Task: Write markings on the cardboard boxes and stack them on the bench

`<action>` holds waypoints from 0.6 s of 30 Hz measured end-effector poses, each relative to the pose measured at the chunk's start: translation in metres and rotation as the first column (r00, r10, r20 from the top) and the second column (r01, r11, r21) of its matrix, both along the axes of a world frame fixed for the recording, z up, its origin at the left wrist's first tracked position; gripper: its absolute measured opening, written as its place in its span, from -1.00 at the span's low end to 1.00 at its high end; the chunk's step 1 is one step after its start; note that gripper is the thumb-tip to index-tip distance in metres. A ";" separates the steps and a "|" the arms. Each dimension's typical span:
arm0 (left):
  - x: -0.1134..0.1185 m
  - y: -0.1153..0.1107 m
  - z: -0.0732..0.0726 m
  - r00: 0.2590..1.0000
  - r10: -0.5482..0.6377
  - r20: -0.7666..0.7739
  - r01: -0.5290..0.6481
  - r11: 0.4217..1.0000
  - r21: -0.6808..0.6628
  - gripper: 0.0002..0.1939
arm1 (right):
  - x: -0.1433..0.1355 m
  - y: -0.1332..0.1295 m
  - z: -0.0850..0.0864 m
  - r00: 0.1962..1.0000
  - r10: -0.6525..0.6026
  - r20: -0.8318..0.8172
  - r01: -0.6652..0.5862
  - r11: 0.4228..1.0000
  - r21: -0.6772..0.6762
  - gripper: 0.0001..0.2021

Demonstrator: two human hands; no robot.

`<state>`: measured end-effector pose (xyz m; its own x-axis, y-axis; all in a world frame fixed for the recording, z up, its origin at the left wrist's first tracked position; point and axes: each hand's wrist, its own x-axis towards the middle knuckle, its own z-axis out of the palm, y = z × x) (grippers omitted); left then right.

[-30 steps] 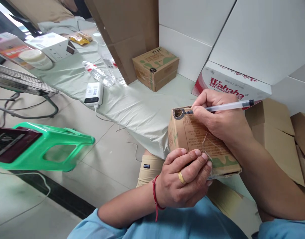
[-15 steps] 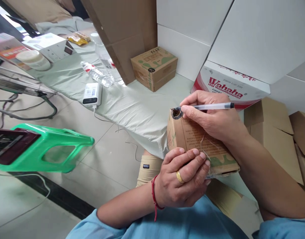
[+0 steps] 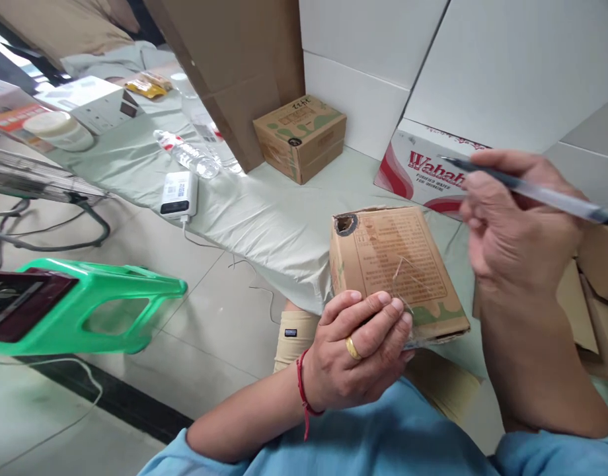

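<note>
A small brown cardboard box (image 3: pixel 403 251) with printed text and green patterns leans tilted in front of me. Near its upper left corner is a ragged hole with a black inked rim (image 3: pixel 345 224). My left hand (image 3: pixel 366 350), with a gold ring and a red string bracelet, grips the box's near edge, its fingers lying over the printed face. Thin strands lie across that face by the fingertips. Off to the right, my right hand (image 3: pixel 522 218) pinches a clear-barrelled pen (image 3: pixel 546 192) in the air, apart from the box; its tip points left.
Behind stands a similar closed box (image 3: pixel 300 139), beside a tall cardboard panel (image 3: pixel 229 73). A Wahaba-lettered water carton (image 3: pixel 418 172) rests by the white wall. A power bank (image 3: pixel 179 194) and a plastic bottle (image 3: pixel 188 153) lie on the cloth. A green stool (image 3: pixel 160 287) is at left.
My right hand has lifted the pen off the hole's rim and swung right, uncovering the printed face. My left hand keeps its hold on the box.
</note>
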<state>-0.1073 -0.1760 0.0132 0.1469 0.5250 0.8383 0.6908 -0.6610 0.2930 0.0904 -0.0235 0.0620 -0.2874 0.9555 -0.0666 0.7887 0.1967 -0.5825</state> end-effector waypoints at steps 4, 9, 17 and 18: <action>-0.001 0.000 -0.003 1.000 -0.017 -0.008 0.017 1.000 0.004 -0.75 | 0.058 -0.019 -0.031 0.935 -0.141 0.324 0.152 0.988 -0.008 -0.67; -0.003 0.005 -0.007 0.999 -0.040 0.002 0.040 0.999 0.009 -0.74 | 0.116 -0.046 -0.061 0.664 -0.194 0.722 0.341 0.938 -0.061 -0.57; -0.007 0.006 -0.004 0.998 -0.059 -0.022 0.058 0.998 -0.013 -0.56 | 0.107 -0.095 -0.117 0.697 -0.279 0.660 0.350 0.936 0.026 -0.47; -0.006 0.006 -0.004 0.998 -0.055 -0.020 0.055 0.998 -0.013 -0.56 | 0.100 -0.098 -0.123 0.741 -0.277 0.612 0.317 0.947 0.045 -0.43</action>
